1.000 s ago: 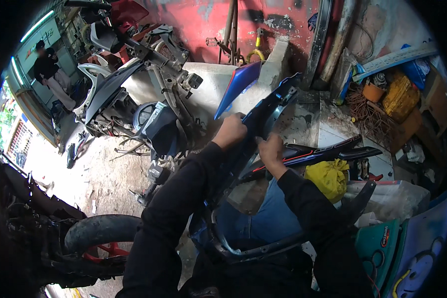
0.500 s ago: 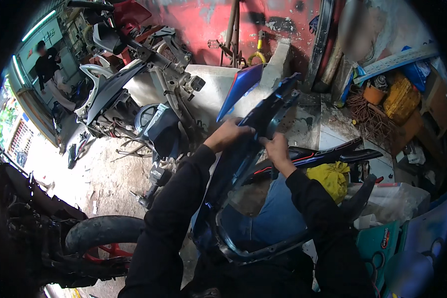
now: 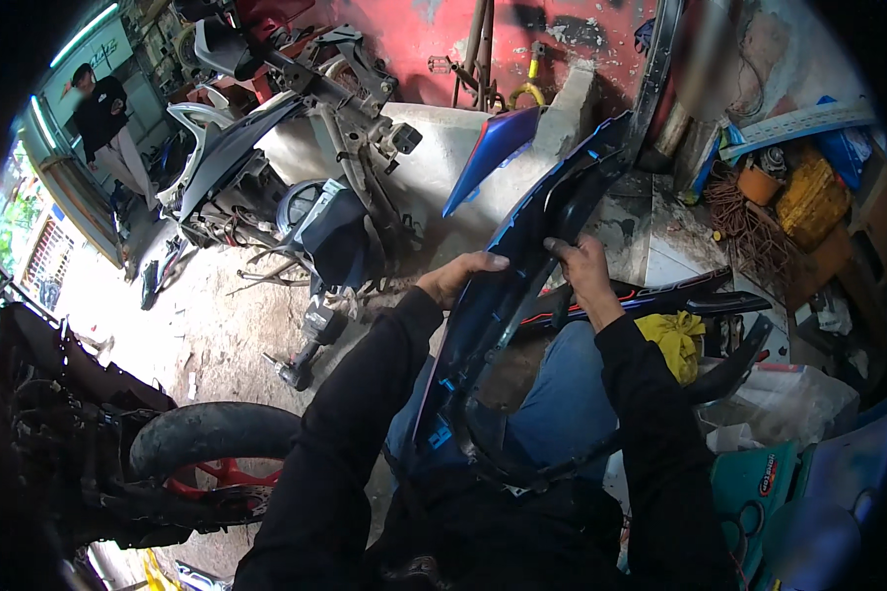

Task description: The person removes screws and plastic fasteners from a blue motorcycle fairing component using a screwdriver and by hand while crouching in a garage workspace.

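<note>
Item: long dark panel (image 3: 488, 286), blue-edged, one; slanted between my hands, upper end reaching beyond my grip, lower end over my jeans (image 3: 562, 379).
Item: red-striped dark panel (image 3: 695, 289), low beyond my right forearm, toward the floor's (image 3: 232, 335) right side.
Item: pointed blue panel (image 3: 496, 148), before the low white ledge (image 3: 424, 146).
Item: left hand (image 3: 460, 279), grasping the long panel's left edge, thumb on its inner face.
Item: right hand (image 3: 586, 276), thumb and curled fingers on its right edge.
</note>
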Available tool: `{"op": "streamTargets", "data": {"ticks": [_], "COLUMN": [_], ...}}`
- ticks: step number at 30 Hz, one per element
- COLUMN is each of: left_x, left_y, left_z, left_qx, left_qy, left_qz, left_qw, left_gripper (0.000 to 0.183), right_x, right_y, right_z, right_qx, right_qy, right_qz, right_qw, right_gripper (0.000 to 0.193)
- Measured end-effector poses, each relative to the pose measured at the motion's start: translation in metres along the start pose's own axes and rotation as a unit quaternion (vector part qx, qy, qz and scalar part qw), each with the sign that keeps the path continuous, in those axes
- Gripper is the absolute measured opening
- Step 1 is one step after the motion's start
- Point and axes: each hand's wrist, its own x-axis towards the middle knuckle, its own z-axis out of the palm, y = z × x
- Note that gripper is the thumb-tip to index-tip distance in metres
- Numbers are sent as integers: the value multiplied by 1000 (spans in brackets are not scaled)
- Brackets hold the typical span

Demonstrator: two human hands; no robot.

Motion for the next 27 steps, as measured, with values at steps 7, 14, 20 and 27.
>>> {"op": "streamTargets", "data": {"ticks": [7, 14, 20, 27], "left_x": [6, 7, 5, -2], "left_y": [-15, -13, -20, -15], "left_z": [5, 8, 2, 1], "left_qx": [-41, -12, -28, 16], "left_qy": [6, -6, 6, 11], "left_qz": [51, 43, 43, 25], "left_qw": [998, 999, 999, 1000], "left_gripper": [74, 78, 78, 79], "right_x": [11, 5, 3, 6], "right_y": [31, 34, 35, 39], "right_z": [-10, -9, -3, -5], "right_qx": [-205, -65, -109, -252], "right_qy": [10, -14, 24, -51], "right_qz": [15, 0, 21, -20], "right_qw": [979, 998, 994, 966], "right_gripper": [22, 30, 31, 31]}}
